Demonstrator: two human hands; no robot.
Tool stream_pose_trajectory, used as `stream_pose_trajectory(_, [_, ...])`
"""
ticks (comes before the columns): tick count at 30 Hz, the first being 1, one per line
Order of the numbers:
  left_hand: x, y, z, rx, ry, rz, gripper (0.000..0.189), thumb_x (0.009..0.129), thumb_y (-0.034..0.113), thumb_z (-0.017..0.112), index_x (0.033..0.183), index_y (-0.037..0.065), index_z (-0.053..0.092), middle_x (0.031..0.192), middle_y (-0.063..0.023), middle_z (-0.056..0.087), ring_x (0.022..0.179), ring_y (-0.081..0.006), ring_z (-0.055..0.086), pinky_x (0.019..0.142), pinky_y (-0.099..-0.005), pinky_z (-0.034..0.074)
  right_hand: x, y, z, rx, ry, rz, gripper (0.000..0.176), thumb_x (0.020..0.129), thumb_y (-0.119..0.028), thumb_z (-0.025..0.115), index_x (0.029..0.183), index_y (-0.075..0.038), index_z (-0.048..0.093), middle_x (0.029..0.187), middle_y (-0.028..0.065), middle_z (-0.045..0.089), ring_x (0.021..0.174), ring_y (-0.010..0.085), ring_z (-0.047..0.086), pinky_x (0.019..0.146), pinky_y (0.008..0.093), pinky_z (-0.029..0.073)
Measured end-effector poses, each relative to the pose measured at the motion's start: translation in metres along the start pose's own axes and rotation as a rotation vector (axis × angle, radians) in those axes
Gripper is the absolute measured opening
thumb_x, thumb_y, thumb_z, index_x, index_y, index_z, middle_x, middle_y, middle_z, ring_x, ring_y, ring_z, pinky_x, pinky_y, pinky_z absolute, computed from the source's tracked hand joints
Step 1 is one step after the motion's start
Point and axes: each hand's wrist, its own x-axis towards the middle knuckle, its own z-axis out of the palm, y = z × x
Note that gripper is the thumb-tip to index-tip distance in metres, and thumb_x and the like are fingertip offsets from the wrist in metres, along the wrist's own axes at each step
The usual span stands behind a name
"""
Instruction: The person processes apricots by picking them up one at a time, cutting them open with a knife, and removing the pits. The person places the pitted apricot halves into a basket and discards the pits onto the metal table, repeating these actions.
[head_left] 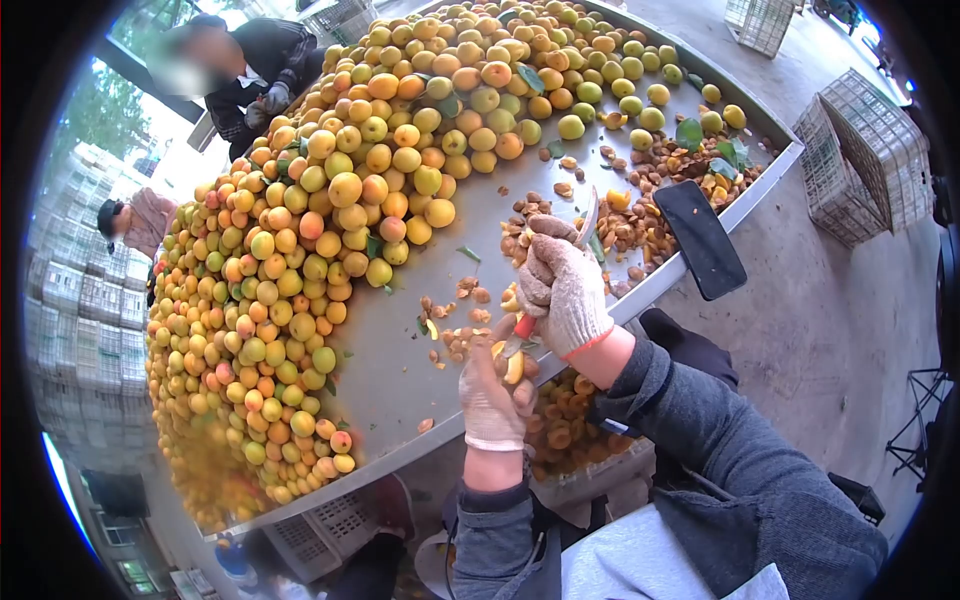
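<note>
My left hand [492, 395], in a whitish glove, is closed around a cut apricot [515, 368] with yellow flesh showing. Just above it, my gloved right hand [565, 285] grips a hand tool with a red part [525, 326] pointing down at the fruit. A curved metal piece [590, 218] sticks out of the top of that fist; the tool's exact kind is hidden by the fingers. Brown apricot pits [465, 340] and fruit scraps lie on the metal table [400, 390] beside both hands. Below the left hand, a lined container [580, 425] holds apricot pieces.
A large heap of apricots [340, 190] covers the table's left and back. A black phone [700, 240] lies at the right rim, by more pits and scraps [640, 215]. Plastic crates [865, 155] stand on the floor at right. Two other people [260, 75] are across the table.
</note>
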Motion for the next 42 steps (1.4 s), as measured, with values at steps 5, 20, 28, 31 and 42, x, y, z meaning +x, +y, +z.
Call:
stream_pose_trajectory(5, [0.035, -0.035, -0.019, 0.435, 0.2, 0.489, 0.044, 0.098, 0.035, 0.037, 0.122, 0.006, 0.058, 0.067, -0.0044, 0.057, 0.046, -0.0079, 0.044, 0.038, -0.0169, 0.03, -0.024, 0.004, 0.009, -0.392, -0.179, -0.264, 0.021, 0.091, -0.005, 0.053, 0.11, -0.009, 0.059, 0.064, -0.0013, 0.05, 0.043, 0.0078, 0.042, 0.038, 0.022, 0.032])
stream_pose_trajectory(20, [0.014, -0.011, -0.023, -0.167, -0.12, -0.137, 0.049, 0.099, 0.046, 0.037, 0.122, 0.005, 0.054, 0.063, -0.0033, 0.052, 0.039, -0.0049, 0.035, 0.033, -0.018, 0.025, -0.003, 0.012, 0.001, 0.108, 0.009, 0.147, 0.018, 0.093, -0.007, 0.047, 0.107, -0.015, 0.057, 0.055, -0.0031, 0.031, 0.039, 0.0085, 0.026, 0.034, 0.0239, 0.02])
stream_pose_trajectory(28, [0.025, 0.007, -0.035, -0.34, -0.124, 0.246, 0.041, 0.093, 0.022, 0.061, 0.129, 0.007, 0.048, 0.094, -0.0064, 0.058, 0.076, -0.0134, 0.056, 0.063, -0.025, 0.049, -0.016, -0.018, 0.016, -0.543, -0.185, -0.262, 0.023, 0.087, -0.008, 0.061, 0.11, -0.011, 0.06, 0.07, 0.0006, 0.052, 0.045, 0.0104, 0.043, 0.04, 0.0256, 0.034])
stream_pose_trajectory(31, [0.024, 0.004, -0.033, -0.299, -0.081, 0.327, 0.041, 0.095, 0.024, 0.057, 0.131, 0.008, 0.046, 0.099, -0.0074, 0.059, 0.085, -0.0165, 0.059, 0.074, -0.0291, 0.051, -0.027, 0.002, 0.003, -1.255, -0.738, -0.59, 0.03, 0.077, -0.013, 0.072, 0.105, -0.009, 0.063, 0.077, 0.0049, 0.058, 0.066, 0.015, 0.059, 0.063, 0.0314, 0.05])
stream_pose_trajectory(42, [0.013, 0.003, -0.051, -0.243, -0.047, 0.357, 0.042, 0.096, 0.027, 0.053, 0.131, 0.005, 0.047, 0.114, -0.0111, 0.057, 0.099, -0.0237, 0.06, 0.086, -0.0322, 0.051, -0.009, -0.014, 0.0, -1.372, -0.455, -0.328, 0.051, 0.082, -0.01, 0.072, 0.128, -0.003, 0.053, 0.109, 0.0057, 0.062, 0.084, 0.0099, 0.059, 0.075, 0.026, 0.051])
